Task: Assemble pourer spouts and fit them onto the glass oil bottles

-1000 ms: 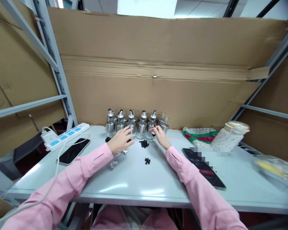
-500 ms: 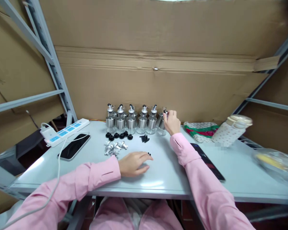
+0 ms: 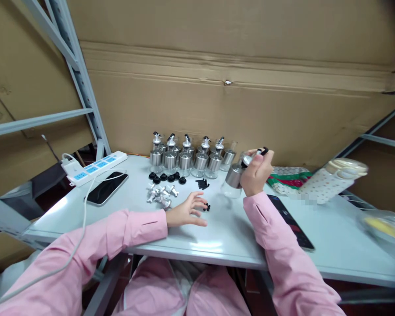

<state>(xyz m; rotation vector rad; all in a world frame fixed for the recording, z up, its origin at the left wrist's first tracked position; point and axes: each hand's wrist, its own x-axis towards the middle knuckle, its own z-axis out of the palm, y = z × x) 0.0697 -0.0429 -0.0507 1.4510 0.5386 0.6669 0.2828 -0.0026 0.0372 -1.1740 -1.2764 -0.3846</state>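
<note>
My right hand (image 3: 257, 174) is closed round the neck and spout of a glass oil bottle (image 3: 233, 176) with a steel sleeve. The bottle leans toward the hand; whether its base touches the table I cannot tell. With fingers spread, my left hand (image 3: 187, 211) hovers low over the table beside a few tiny black pieces (image 3: 206, 206). Beyond it lie a cluster of black spout levers (image 3: 202, 184), several black stoppers (image 3: 163, 177) and a heap of silvery pourer parts (image 3: 161, 195). A row of oil bottles (image 3: 185, 163) stands behind, the front ones fitted with pour spouts.
At left are a power strip (image 3: 98, 168) and a phone (image 3: 108, 188) with a white cable (image 3: 84, 219) crossing my left sleeve. On the right lie a dark tablet-like device (image 3: 291, 224), a patterned cloth (image 3: 289, 177), a white dotted jug (image 3: 332, 182) and a plastic-covered container (image 3: 385, 226).
My right hand has drawn the oil bottle away from the row, rightward and nearer to me. My left hand has spread its fingers more. The camera view has shifted slightly.
</note>
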